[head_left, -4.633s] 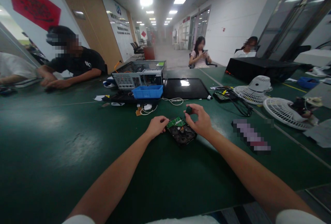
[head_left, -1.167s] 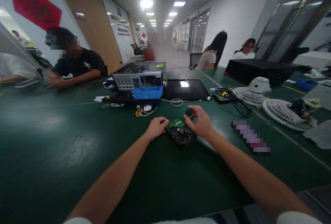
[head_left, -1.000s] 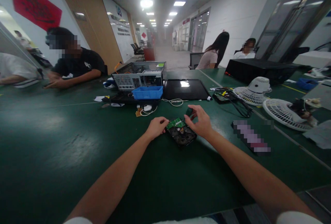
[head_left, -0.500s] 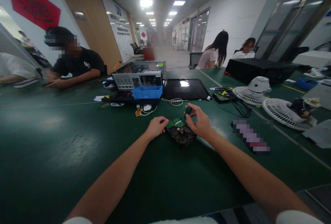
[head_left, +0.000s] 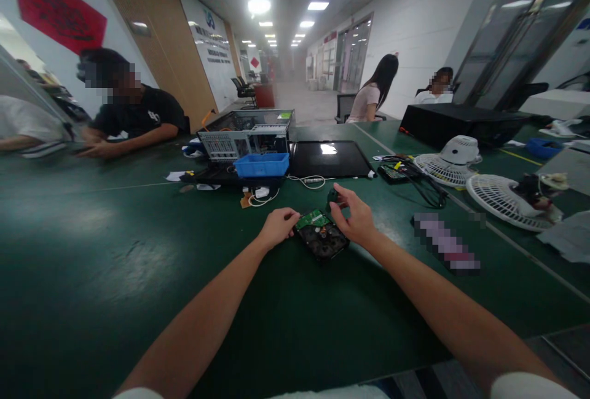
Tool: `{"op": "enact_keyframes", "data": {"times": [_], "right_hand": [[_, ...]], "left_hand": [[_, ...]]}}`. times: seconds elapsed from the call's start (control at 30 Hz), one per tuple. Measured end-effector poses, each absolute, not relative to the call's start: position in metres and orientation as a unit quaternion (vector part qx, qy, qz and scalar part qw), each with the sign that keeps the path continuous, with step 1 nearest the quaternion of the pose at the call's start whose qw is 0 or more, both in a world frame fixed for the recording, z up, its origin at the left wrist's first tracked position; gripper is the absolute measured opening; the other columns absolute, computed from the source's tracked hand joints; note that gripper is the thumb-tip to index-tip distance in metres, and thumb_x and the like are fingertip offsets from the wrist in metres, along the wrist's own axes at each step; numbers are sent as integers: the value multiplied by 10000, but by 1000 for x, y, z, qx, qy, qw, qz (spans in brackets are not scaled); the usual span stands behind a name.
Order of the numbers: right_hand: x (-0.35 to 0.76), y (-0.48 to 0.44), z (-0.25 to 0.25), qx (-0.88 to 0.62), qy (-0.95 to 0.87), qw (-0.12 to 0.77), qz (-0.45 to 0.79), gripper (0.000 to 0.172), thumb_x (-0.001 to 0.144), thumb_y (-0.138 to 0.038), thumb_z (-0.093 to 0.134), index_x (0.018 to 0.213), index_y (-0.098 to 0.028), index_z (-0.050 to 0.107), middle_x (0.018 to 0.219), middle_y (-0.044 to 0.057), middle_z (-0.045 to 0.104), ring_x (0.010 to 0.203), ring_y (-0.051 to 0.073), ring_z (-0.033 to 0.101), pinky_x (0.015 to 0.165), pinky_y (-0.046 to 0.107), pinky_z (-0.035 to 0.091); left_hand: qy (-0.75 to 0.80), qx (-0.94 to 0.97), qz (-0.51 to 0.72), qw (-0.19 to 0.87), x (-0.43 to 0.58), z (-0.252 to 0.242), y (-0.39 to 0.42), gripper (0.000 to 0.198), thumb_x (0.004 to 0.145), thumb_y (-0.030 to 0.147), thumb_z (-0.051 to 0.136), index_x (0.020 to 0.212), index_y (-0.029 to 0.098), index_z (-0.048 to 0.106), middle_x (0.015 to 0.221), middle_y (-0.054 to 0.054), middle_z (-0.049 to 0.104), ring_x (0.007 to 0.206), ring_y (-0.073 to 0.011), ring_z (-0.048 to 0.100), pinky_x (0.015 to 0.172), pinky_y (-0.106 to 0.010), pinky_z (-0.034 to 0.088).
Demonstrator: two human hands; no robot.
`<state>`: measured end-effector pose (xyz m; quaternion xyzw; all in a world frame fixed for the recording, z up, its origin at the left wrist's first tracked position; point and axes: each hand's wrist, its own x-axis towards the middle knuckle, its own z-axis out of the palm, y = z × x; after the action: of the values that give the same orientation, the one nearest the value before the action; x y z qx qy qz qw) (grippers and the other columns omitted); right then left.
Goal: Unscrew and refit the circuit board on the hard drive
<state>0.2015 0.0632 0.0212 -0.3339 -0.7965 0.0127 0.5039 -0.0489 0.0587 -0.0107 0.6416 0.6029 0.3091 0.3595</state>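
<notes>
A hard drive [head_left: 322, 240] lies on the green table in front of me, its green circuit board facing up and its near part dark metal. My left hand [head_left: 279, 228] pinches the drive's left corner between thumb and fingers. Over the drive's far right corner, my right hand [head_left: 354, 214] grips a short dark tool [head_left: 332, 197], which looks like a stubby screwdriver held about upright. Its tip is too small and dark to make out, so I cannot tell whether it touches the drive.
Beyond the drive stand a blue bin [head_left: 262, 165], an open computer case [head_left: 249, 131] and a dark flat panel [head_left: 329, 159]. To the right lie a blurred-out phone-like object [head_left: 445, 242], cables with a circuit board [head_left: 394, 171] and white fan parts [head_left: 502, 202]. Other people sit around the table.
The dark tool has turned and shifted slightly left in my right hand's fingers, now more upright. My left hand and the hard drive stay in place.
</notes>
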Motion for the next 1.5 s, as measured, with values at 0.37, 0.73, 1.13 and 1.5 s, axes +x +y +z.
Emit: {"op": "enact_keyframes", "data": {"times": [0.37,0.73,1.13,1.5], "right_hand": [[199,67,17,-346,-770,537,3,491,934,-364,655,1384,-266,482,1247,108,673,861,209,730,738,379,652],[201,70,16,-332,-768,548,12,447,951,-328,617,1367,-252,473,1308,128,628,915,210,715,740,381,662],[203,70,16,-348,-764,543,-12,410,916,-328,678,1289,-273,518,1240,105,590,731,156,685,734,387,651],[202,70,19,-329,-761,558,30,398,908,-267,658,1266,-261,485,1236,109,588,853,184,679,721,365,642]], "left_hand": [[591,652,311,358,-50,-12,59,339,939,483,568,983,181,718,583,2,630,475,-131,586,455,-206,411],[594,650,312,357,-51,-15,60,366,942,505,563,998,180,722,583,0,631,479,-130,590,458,-201,417],[598,652,304,354,-52,-19,64,374,939,502,564,1010,173,728,570,4,627,460,-124,579,462,-203,416],[604,646,300,359,-52,-14,61,389,936,517,565,1021,173,726,581,1,635,474,-128,582,474,-204,420]]}}
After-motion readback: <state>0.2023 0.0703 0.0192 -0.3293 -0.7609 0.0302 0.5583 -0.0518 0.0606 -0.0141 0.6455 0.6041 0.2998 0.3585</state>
